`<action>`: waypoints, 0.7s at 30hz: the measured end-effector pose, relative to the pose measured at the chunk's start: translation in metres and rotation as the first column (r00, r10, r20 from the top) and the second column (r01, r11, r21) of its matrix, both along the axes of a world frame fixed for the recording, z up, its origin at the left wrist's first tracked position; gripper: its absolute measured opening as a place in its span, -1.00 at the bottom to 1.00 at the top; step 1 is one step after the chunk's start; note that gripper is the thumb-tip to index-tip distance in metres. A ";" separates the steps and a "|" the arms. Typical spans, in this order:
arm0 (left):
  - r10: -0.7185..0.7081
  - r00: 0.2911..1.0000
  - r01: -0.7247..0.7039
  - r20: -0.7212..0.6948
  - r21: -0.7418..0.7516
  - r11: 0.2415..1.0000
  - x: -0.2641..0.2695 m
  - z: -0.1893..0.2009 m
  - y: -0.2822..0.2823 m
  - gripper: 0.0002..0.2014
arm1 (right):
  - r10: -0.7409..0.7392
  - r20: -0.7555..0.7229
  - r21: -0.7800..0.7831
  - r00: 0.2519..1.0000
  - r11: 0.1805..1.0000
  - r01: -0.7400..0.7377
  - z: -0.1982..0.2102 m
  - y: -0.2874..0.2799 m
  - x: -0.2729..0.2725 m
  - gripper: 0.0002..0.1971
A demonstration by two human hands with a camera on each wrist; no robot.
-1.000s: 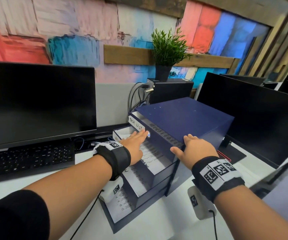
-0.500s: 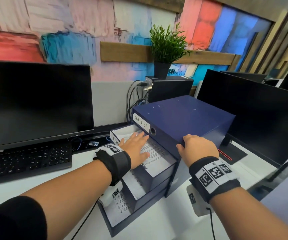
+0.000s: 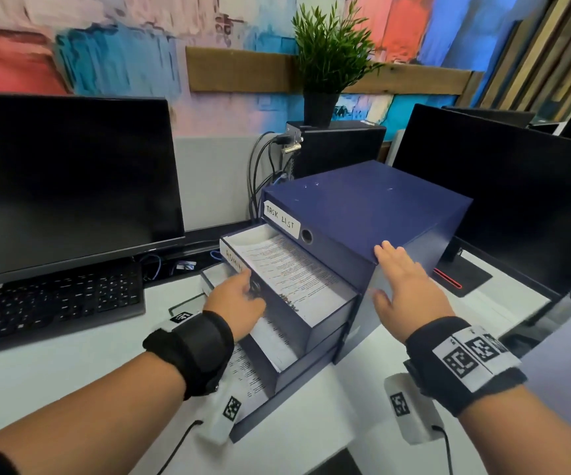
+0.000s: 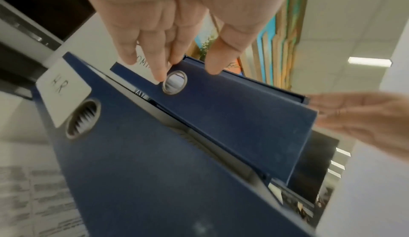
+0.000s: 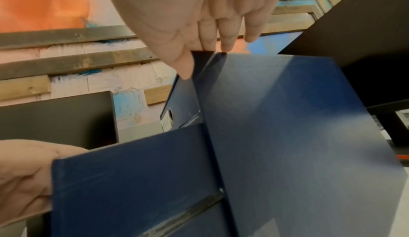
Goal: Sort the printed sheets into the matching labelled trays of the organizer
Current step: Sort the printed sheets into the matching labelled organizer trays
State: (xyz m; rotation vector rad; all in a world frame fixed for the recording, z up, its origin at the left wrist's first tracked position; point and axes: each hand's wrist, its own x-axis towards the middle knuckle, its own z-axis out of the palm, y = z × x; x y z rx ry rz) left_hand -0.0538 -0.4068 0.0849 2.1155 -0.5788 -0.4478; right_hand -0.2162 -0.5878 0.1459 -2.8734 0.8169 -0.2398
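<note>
The dark blue drawer organizer [image 3: 363, 200] stands on the white desk. Its top tray, labelled TASK LIST [image 3: 282, 219], is pushed in. The ADMIN tray [image 3: 328, 323] below is pulled out with a printed sheet [image 3: 291, 272] lying in it. The HR tray [image 4: 155, 170] and the lowest tray stick out further, also with printed sheets. My left hand [image 3: 238, 298] has straight fingers touching the ADMIN tray's front beside its metal ring hole [image 4: 175, 84]. My right hand [image 3: 406, 289] lies flat against the organizer's front right corner, fingers straight.
A dark monitor [image 3: 64, 186] and black keyboard [image 3: 51, 303] sit to the left. Another dark monitor [image 3: 500, 207] stands close on the right. Behind the organizer are cables [image 3: 263, 173] and a black computer box [image 3: 339, 149] with a potted plant [image 3: 328, 56] on it.
The TASK LIST tray slid in fully under my left hand. That hand then dropped over the ADMIN sheet to the ADMIN tray's front. My right hand stayed on the organizer's corner.
</note>
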 end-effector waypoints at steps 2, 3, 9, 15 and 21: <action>-0.088 0.996 0.085 0.026 0.093 0.992 -0.003 0.003 -0.002 -0.33 | -0.011 -0.105 -0.094 0.994 0.996 0.001 0.007 0.002 0.004 -0.35; -0.155 0.987 0.145 0.049 0.158 0.977 -0.006 0.005 -0.004 -0.31 | -0.020 -0.138 -0.107 0.990 0.994 0.006 0.010 0.003 0.006 -0.35; -0.441 0.882 0.336 0.167 0.432 0.837 -0.019 0.022 -0.030 -0.19 | -0.045 -0.186 -0.060 0.982 0.998 0.034 0.022 0.007 0.010 -0.35; -0.533 0.828 0.368 0.173 0.548 0.751 -0.019 0.027 -0.065 -0.16 | -0.067 -0.209 -0.055 0.976 0.997 0.056 0.025 0.010 0.012 -0.34; -0.546 0.821 0.378 0.167 0.556 0.740 -0.019 0.026 -0.074 -0.22 | -0.066 -0.202 -0.030 0.977 0.998 0.061 0.022 0.009 0.011 -0.28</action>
